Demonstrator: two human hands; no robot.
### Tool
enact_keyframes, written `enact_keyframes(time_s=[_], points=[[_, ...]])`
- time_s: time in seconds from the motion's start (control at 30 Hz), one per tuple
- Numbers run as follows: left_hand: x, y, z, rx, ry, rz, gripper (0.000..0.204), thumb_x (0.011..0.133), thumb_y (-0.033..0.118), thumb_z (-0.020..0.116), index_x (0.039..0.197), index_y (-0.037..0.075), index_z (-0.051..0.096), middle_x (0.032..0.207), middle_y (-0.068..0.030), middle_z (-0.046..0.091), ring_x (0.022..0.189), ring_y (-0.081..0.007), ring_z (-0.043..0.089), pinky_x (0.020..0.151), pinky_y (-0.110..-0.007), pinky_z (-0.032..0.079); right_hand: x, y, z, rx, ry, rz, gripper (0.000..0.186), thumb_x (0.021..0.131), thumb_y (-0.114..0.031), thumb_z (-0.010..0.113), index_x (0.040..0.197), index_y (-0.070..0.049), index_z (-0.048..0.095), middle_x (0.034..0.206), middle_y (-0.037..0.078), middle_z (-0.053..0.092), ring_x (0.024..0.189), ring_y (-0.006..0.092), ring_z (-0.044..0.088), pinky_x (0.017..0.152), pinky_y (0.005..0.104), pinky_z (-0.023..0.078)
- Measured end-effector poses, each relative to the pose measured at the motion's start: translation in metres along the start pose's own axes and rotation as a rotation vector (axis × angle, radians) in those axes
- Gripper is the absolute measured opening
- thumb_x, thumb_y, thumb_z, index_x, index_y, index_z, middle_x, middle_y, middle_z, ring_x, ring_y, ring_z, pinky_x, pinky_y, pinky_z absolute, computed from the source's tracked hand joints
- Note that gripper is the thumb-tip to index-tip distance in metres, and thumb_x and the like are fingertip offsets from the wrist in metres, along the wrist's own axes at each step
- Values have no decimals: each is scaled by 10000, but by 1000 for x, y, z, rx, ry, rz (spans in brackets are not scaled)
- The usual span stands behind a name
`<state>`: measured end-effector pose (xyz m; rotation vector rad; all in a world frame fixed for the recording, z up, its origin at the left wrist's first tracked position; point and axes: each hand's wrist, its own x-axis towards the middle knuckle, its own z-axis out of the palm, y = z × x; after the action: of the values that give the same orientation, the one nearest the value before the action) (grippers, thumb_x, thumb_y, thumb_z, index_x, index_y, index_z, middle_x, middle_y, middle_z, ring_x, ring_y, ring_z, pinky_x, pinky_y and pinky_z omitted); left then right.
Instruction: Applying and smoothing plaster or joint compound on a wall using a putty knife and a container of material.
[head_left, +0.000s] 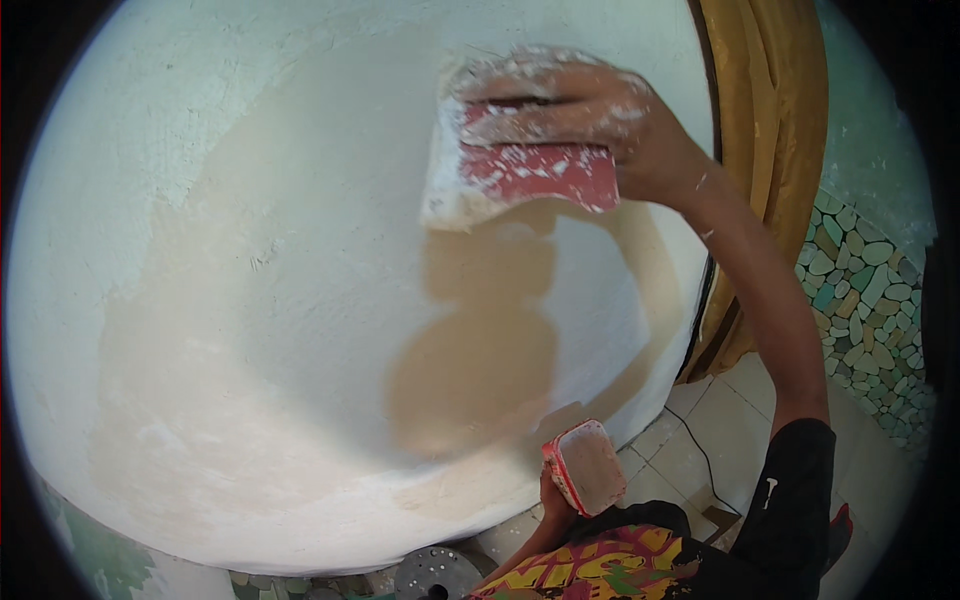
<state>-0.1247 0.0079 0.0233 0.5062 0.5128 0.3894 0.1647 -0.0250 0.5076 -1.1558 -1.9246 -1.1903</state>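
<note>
My right hand [590, 110], smeared with white paste, grips a red putty spreader [550, 172] near the top. Thick whitish paste coats the left edge of the spreader, which lies close against a large white curved surface [300, 280]. Damp-looking beige patches and a shadow show on that surface below the hand. Low in the picture, my left hand [556, 500] is closed around the side of a small red-rimmed rectangular tub [592, 468]. Pale residue lines the inside of the tub, which tilts toward me. Some of the left fingers are hidden behind it.
Along the right of the white surface runs a golden-brown curved border [765, 130]. Light floor tiles [735, 420] with a black cable [705, 450] lie at the lower right, beside pebble flooring [865, 290]. A dark round disc [437, 574] with holes rests at the bottom.
</note>
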Motion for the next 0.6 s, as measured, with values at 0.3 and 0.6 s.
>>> enact_keyframes(time_s=[0.3,0.6], points=[[19,-21,-67,-231,-136,-84,640,1081,541,351,1514,79,452,1494,-156,542,1332,-348,541,1156,-510,407,-59,-20,2,828,610,574,317,996,-89,657,1292,16,616,1141,77,697,1064,202,689,952,405,602],[6,-7,-65,-63,18,1,630,1085,535,351,1506,80,459,1480,-154,555,1326,-345,547,1149,-504,415,-32,-23,43,780,917,1015,200,944,-69,712,1122,23,699,959,59,716,749,133,644,582,288,477]])
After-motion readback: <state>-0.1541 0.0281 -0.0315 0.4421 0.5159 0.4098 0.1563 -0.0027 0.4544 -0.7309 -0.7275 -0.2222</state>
